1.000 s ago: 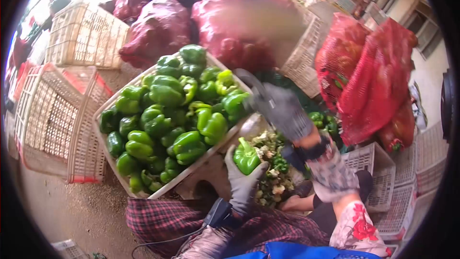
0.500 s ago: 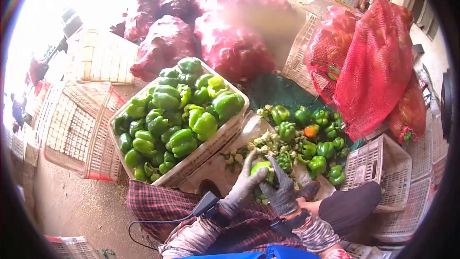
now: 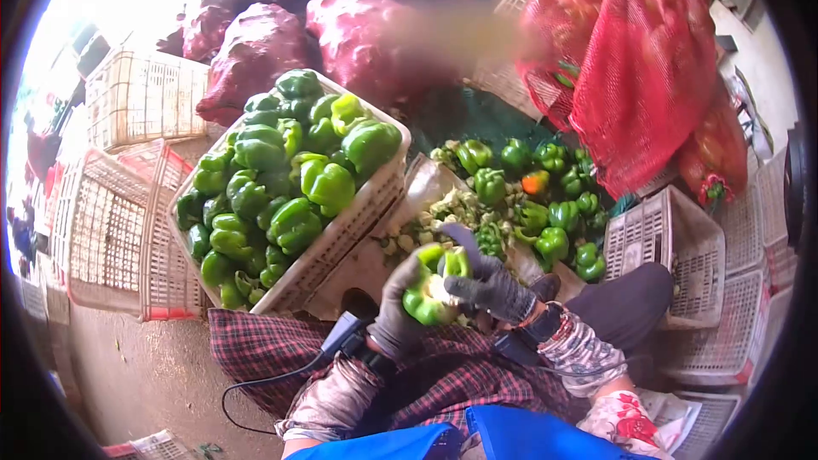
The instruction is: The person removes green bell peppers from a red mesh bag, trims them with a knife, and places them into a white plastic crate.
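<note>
Low above the lap, two gloved hands meet on one opened pepper

The left hand (image 3: 399, 302) comes up from the lower left, wrist bent inward, fingers curled snugly around a green pepper (image 3: 423, 305) whose pale inside shows. Across from it, the right hand (image 3: 498, 290) angles in from the lower right, partly closed, fingertips against the pepper's pale core; a curved blade (image 3: 463, 241) juts up from its grip, the handle hidden. Both forearms slant together over a checked cloth (image 3: 281, 358). Just beyond lie pale trimmings (image 3: 452, 204), with loose green peppers (image 3: 554, 243) to the right. A heaped crate (image 3: 358, 220) stands left; red mesh bags (image 3: 652, 77) lie farther off, at right.
</note>
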A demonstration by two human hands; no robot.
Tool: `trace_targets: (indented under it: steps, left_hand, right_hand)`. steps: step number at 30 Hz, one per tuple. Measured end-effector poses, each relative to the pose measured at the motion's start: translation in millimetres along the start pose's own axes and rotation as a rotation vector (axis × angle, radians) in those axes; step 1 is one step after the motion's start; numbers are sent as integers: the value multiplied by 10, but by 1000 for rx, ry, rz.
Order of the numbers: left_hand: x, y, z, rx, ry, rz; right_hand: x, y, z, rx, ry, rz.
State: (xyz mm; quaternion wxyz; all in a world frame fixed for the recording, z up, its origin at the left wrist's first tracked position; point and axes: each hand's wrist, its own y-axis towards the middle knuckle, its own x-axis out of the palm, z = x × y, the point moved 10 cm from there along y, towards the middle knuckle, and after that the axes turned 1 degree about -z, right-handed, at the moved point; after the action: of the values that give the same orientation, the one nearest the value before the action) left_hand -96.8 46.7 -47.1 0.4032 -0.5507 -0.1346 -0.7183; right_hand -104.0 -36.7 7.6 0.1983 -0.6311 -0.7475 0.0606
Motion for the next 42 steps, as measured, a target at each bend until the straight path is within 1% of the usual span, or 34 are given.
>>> trace_targets:
  steps: [1, 2, 4, 6, 8, 9, 10, 11, 13, 15, 16, 17, 18, 19, 20, 22, 23, 25, 26, 27, 29, 30, 31, 32, 33, 34, 35, 36, 37, 38, 39, 40, 41, 42]
  left_hand:
    - [-22, 37, 36, 8, -144, 7]
    - [-39, 63, 99, 11, -238, -11]
    - [-66, 111, 225, 13, -427, -47]
    - [-10, 158, 411, 68, -498, -28]
    - [121, 244, 670, 154, -311, -100]
    - [153, 282, 792, 160, -308, -62]
    - [303, 312, 919, 174, -268, -109]
    - [357, 342, 1044, 193, -185, -102]
    - [530, 381, 1231, 248, 9, -115]
    - [651, 419, 1336, 295, 434, 47]
    - [651, 444, 1334, 302, 637, 126]
    - [663, 524, 1243, 297, 585, -48]
    - [556, 528, 1113, 242, 666, -3]
    - [575, 572, 978, 195, 731, -45]
    - [602, 585, 920, 172, 700, -47]
    - [661, 591, 797, 126, 637, -48]
    - [609, 607, 831, 138, 680, -8]
    - [590, 593, 886, 137, 712, 45]
    - [585, 595, 972, 199, 735, 56]
    - [603, 599, 1186, 327, 832, 125]
    - [764, 565, 1689, 566, 976, 235]
    - [772, 535, 2045, 755, 1104, 345]
    - [877, 568, 2338, 763, 1076, 372]
    - [981, 602, 2631, 771, 1047, 400]
    - [1115, 696, 2935, 797, 1199, 381]
    - [1107, 821, 3274, 854, 1460, 454]
    - [1185, 943, 3480, 809, 1790, 640]
    - [1330, 1095, 3534, 783, 2065, 723]
    - [1184, 1369, 3581, 746, 2279, 716]
    - [895, 1708, 3594, 703, 2490, 684]
    - [433, 2061, 3479, 462, 2785, 680]
    - [-24, 2333, 3236, 187, 3071, 617]
    - [-47, 2355, 3136, 280, 2887, 713]
    - [-5, 2497, 2994, 201, 2856, 659]
  right_hand:
    - [-243, 45, 247, 102, -67, 75]
    - [-344, -20, 290, 156, 57, 131]
    - [-370, -141, 149, -21, 480, 170]
    - [-745, -241, 405, -74, 361, 316]
    - [-1025, -295, 558, -131, 200, 418]
    - [-1118, -295, 583, -166, 101, 451]
    - [-1112, -312, 503, -161, 50, 460]
    - [-1102, -338, 413, -157, 0, 471]
    - [-952, -316, 63, -272, 25, 457]
    - [-711, -257, -205, -248, 191, 367]
    - [-600, -233, -476, -407, -9, 342]
    - [-442, -150, -474, -357, -81, 180]
    - [-337, -71, -567, -442, -284, 145]
    - [-230, -8, -652, -537, -478, 126]
    - [-169, 78, -585, -414, -385, 52]
    - [-176, 123, -508, -330, -295, 18]
    - [-152, 156, -454, -290, -251, -12]
    - [-210, 167, -229, -225, -250, 95]
    - [-237, 179, -116, -198, -250, 152]
    - [-291, 148, -202, -336, -245, 297]
    - [-505, 204, -80, -279, -58, 477]
    - [-560, 161, -73, -187, 101, 502]
    - [-587, 106, -123, -100, 265, 539]
    - [-677, 100, -70, -95, 219, 563]
    - [-823, 48, 73, -91, 171, 590]
    - [-936, -1, 190, -83, 123, 621]
    - [-1022, -75, 139, -191, 63, 694]
    - [-1085, -92, 220, -184, 106, 705]
    - [-1164, -129, 320, -173, 151, 728]
    - [-1241, -190, 412, -160, 194, 764]
    - [-1318, -216, 629, -188, 308, 751]
    - [-1401, -235, 847, -215, 424, 739]
    - [-1486, -257, 1070, -242, 539, 727]
    - [-1524, -243, 1011, -241, 424, 731]
